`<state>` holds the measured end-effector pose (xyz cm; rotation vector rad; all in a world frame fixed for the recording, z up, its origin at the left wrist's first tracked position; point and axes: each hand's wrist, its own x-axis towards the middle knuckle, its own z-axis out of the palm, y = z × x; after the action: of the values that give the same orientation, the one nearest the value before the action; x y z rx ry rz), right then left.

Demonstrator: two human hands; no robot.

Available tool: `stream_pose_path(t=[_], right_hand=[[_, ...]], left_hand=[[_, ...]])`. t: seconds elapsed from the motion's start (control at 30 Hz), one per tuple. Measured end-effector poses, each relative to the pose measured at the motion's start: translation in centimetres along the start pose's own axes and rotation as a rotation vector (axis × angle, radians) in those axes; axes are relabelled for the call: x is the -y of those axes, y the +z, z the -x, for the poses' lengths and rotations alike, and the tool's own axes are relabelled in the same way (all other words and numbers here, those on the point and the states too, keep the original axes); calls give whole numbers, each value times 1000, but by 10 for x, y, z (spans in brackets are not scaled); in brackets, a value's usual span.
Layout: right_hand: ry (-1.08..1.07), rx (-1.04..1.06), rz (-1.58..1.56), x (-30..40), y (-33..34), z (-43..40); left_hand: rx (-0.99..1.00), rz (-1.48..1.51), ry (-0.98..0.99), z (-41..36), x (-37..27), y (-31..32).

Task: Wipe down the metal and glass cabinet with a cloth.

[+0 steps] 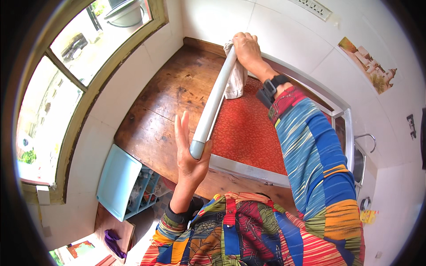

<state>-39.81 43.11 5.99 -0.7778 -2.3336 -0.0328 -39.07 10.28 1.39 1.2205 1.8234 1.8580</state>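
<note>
A long pale-grey rounded bar (213,103) slants away from me along the left edge of a panel with a red patterned face (248,129). The bar's near end, capped in a darker grey, sits in the crook of my left hand (191,158). The thumb lies on one side and the straight fingers on the other. At the far end my right hand (247,50) grips a beige cloth (235,83) against the top of the bar. Part of the cloth hangs down over the red panel. The fingertips of my right hand are partly hidden by the cloth and bar.
Beneath lies a wooden tabletop (163,96), with tiled walls (286,36) behind. A window (63,83) is on the left. A light-blue plastic drawer unit (119,183) stands below the table's left edge. A sink (358,164) with a curved tap (369,137) is at right.
</note>
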Motion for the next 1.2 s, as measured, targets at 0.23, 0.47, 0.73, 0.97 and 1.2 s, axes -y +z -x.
stream_pose_path(t=[0.23, 0.47, 0.73, 0.97, 1.2], right_hand=[[28, -9, -91, 32, -23, 49], [202, -66, -589, 64, -42, 92], [663, -65, -638, 49, -21, 55], [543, 251, -536, 95, -48, 104], [174, 492, -653, 156, -113, 182]], left_hand=[[-17, -4, 64, -4, 3, 1], [22, -90, 85, -4, -1, -2], [60, -134, 143, -6, 0, 0], [64, -211, 178, -9, 3, -5], [56, -175, 137, -8, 0, -10]])
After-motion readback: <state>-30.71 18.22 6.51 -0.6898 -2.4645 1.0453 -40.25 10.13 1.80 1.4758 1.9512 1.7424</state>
